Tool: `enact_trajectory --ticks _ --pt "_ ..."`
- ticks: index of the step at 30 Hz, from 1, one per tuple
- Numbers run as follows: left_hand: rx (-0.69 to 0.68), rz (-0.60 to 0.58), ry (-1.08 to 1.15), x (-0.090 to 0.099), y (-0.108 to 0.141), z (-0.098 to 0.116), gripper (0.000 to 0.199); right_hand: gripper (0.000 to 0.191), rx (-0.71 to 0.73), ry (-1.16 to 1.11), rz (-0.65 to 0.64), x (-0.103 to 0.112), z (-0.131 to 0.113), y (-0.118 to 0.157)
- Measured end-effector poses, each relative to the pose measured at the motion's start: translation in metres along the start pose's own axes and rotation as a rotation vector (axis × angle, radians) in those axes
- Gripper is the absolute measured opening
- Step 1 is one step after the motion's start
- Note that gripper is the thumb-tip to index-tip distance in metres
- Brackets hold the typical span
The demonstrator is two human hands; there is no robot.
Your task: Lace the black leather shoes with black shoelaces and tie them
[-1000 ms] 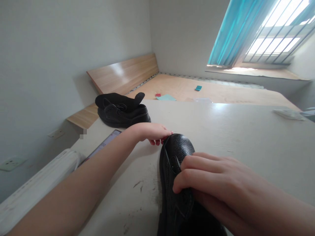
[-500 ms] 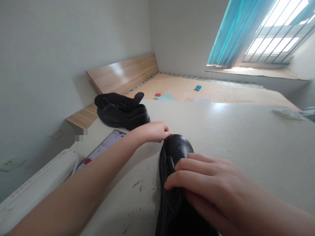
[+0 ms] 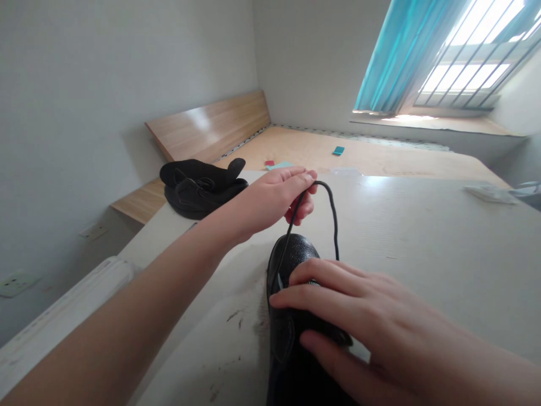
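Note:
My left hand [image 3: 287, 194] pinches a black shoelace [image 3: 335, 217] between thumb and fingers, above the toe of a black leather shoe [image 3: 296, 248]. The lace arches up from the shoe into those fingers and comes down on the right, behind my right hand [image 3: 359, 304]. That hand lies over the shoe's lacing area and holds it, fingers and thumb spread across the upper. The shoe stands toe away from me on the white table [image 3: 406, 237]; its heel end runs out of the bottom of view.
A second black shoe [image 3: 183, 203] stands at the far left of the table, a black insole [image 3: 177, 169] on top. A white plastic-looking object [image 3: 71, 310] lines the left edge. Beyond the table, a wooden surface [image 3: 380, 155] carries a small teal item [image 3: 338, 150].
My left hand has risen from beside the toe, drawing the lace up into a tall loop. My right hand stays on the shoe. The phone is now almost hidden behind my left arm.

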State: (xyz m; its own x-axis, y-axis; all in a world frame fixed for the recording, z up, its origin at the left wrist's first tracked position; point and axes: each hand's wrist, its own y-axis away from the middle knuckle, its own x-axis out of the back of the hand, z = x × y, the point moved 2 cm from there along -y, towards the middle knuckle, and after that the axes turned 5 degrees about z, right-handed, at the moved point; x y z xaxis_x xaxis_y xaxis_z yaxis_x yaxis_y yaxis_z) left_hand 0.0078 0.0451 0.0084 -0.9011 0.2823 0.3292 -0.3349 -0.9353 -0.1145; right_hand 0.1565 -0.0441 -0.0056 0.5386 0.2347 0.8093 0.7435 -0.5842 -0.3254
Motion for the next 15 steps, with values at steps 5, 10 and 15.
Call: enact_trajectory --ticks 5,10,15 --pt "0.024 -0.096 -0.312 0.013 0.013 0.013 0.021 0.032 -0.144 -0.061 0.108 0.027 0.0 0.006" --pt "0.005 -0.289 -0.572 0.012 0.027 0.026 0.029 0.021 -0.34 -0.165 0.278 0.038 0.004 0.003" --pt "0.052 -0.429 -0.404 0.002 0.037 0.038 0.029 0.017 -0.372 -0.476 0.45 0.034 0.018 -0.001"
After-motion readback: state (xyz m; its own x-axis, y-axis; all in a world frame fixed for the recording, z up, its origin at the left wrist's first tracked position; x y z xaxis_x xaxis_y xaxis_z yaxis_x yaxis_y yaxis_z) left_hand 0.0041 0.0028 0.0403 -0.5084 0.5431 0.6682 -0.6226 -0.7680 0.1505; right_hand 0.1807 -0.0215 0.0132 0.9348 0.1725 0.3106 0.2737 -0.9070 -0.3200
